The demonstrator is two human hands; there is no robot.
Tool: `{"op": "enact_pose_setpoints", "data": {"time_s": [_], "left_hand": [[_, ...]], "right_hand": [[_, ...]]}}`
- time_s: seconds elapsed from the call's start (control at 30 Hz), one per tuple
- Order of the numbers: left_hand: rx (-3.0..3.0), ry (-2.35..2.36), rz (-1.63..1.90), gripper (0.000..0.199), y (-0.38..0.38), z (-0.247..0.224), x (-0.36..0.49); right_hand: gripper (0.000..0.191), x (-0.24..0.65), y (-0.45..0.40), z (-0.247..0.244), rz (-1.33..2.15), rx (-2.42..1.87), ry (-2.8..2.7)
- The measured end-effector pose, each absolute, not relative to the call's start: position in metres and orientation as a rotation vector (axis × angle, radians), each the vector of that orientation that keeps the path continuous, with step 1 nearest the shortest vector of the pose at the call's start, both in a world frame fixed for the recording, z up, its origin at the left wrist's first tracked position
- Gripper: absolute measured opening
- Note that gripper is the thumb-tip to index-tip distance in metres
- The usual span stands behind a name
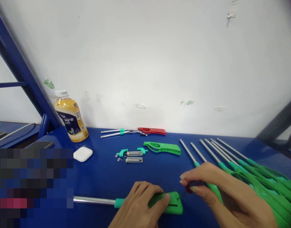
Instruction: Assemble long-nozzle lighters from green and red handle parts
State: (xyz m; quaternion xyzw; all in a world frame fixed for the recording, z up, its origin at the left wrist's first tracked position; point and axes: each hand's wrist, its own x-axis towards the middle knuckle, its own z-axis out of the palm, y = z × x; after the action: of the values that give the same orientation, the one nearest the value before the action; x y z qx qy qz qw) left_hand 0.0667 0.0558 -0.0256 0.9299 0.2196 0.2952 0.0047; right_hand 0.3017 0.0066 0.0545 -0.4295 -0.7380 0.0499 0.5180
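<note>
A green lighter (176, 207) lies near the middle of the blue table (159, 177), close to its near edge, its metal tube (95, 200) pointing left. The left hand (145, 202) is clamped on its body from above, the thumb on top and the fingers curled over the far side. Just right of the lighter's end, the right hand (221, 193) pinches a small dark-red tool (188, 187) between thumb and fingertips — the tool is partly hidden and blurred, and I cannot tell whether its tip touches the lighter.

Farther off, two clear tanks (134, 160) lie side by side, with a teal trigger (122, 153) to their left and another at their far right. Beyond them, to the right, is a green shell (168, 148); farther still, near the wall (145, 63), a red shell (152, 130) with two metal rods (112, 136) to its left. On the right, several green lighters with metal tubes (259, 180) lie fanned out, partly behind the right hand. Far left stand a yellow bottle (71, 118) and, nearer — lying flat — a white case (83, 154).
</note>
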Motion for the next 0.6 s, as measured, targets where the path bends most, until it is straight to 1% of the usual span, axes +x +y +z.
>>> {"op": "enact_pose_setpoints", "data": {"time_s": [0.13,0.2,0.3,0.43,0.5,0.6], "left_hand": [[2.917,0.716,1.010,0.024,0.059,-0.041,0.075],[2.909,0.717,1.034,0.027,0.059,-0.043,0.077],[2.904,0.683,1.006,0.034,0.058,-0.033,0.073],[2.918,0.624,0.932,0.031,0.055,-0.014,0.064],[2.934,0.564,0.940,0.026,0.054,-0.012,0.064],[2.949,0.457,0.920,0.019,0.049,-0.016,0.073]], "right_hand": [[0.017,0.302,0.007,0.053,0.115,-1.020,-1.760],[0.015,0.301,0.006,0.053,0.113,-1.031,-1.756],[0.012,0.303,0.007,0.056,0.118,-1.077,-1.725],[0.013,0.315,0.010,0.062,0.136,-1.153,-1.384],[0.018,0.323,0.013,0.064,0.167,-1.135,-1.226],[0.022,0.331,0.020,0.065,0.187,-1.103,-1.153]]}}
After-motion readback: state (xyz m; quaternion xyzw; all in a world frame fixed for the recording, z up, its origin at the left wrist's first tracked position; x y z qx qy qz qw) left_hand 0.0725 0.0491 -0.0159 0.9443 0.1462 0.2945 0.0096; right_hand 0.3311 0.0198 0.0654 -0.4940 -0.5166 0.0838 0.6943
